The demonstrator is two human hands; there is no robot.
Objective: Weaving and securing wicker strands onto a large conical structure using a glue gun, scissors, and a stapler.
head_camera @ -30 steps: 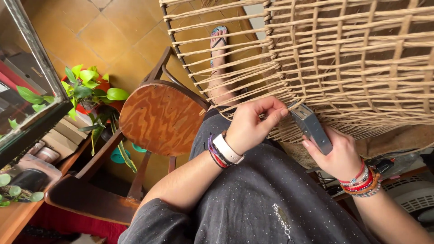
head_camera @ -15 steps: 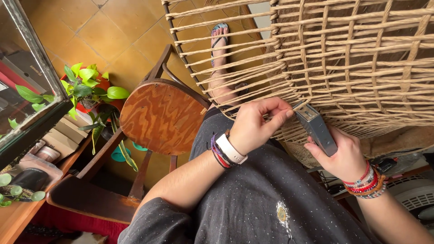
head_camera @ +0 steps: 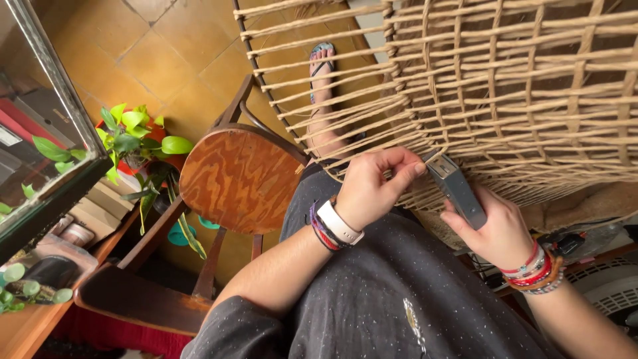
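My left hand (head_camera: 375, 186) pinches a strand of the woven cord lattice (head_camera: 505, 93) near its lower edge, just above my lap. My right hand (head_camera: 495, 229) grips a grey box cutter (head_camera: 457, 188), its tip pointing up at the strand beside my left fingers. The lattice of tan twisted cords on a dark frame fills the upper right. I wear a white wristband and bracelets on the left wrist, and red beaded bracelets on the right.
A round wooden chair seat (head_camera: 242, 179) stands left of my lap. A green potted plant (head_camera: 136, 143) sits further left beside a glass cabinet (head_camera: 40, 133). A sandalled foot (head_camera: 321, 73) shows on the orange tile floor. A white fan (head_camera: 608, 286) is at lower right.
My left hand has shifted a little right along the cords toward the cutter, and the cutter tip now sits closer to the pinched strand.
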